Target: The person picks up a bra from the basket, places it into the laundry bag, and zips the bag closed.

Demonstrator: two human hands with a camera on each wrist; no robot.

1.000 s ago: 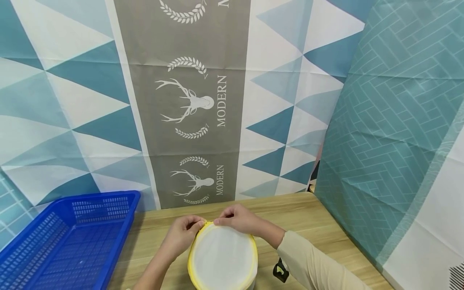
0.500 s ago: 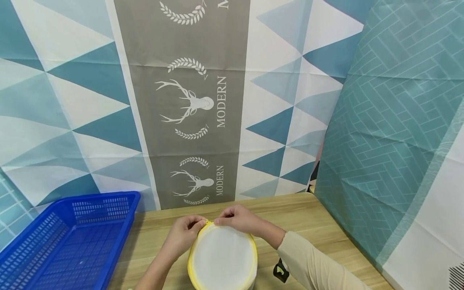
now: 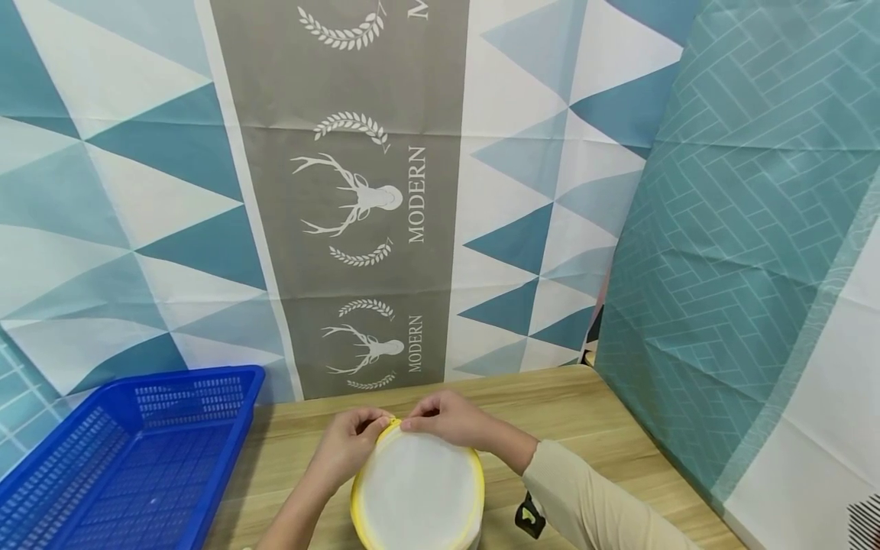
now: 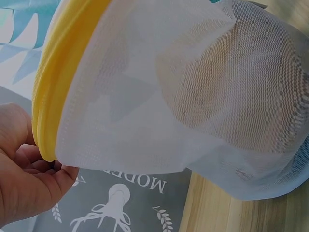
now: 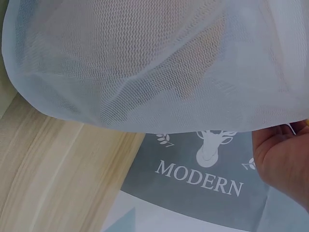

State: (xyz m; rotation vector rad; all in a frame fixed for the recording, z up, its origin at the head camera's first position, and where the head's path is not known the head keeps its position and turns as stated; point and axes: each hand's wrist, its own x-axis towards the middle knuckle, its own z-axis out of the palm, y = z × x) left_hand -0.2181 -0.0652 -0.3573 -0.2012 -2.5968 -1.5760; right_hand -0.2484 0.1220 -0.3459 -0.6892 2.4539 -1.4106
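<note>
A white mesh laundry bag (image 3: 419, 489) with a round lid and yellow trim stands at the front of the table in the head view. At the far side of its rim, my left hand (image 3: 347, 444) pinches the yellow edge between thumb and fingers. Right beside it, my right hand (image 3: 450, 420) pinches the same rim. The yellow trim (image 4: 67, 72) shows large in the left wrist view, against the left fingers. Through the mesh body (image 5: 145, 72) in the right wrist view, tan, wavy-looking patches show; what they are cannot be told. The right fingertips are partly hidden there.
A blue plastic basket (image 3: 144, 466) with perforated sides stands at the left. Near the right sleeve, a small black item (image 3: 530, 518) shows above the wooden table (image 3: 550, 389). Patterned cloth (image 3: 364, 191) hangs behind the table, and a teal sheet (image 3: 722, 252) flanks the right side.
The head view has shifted slightly. My right fingertips have moved a little left along the rim, closer to the left hand. Both hands keep their pinch on the bag.
</note>
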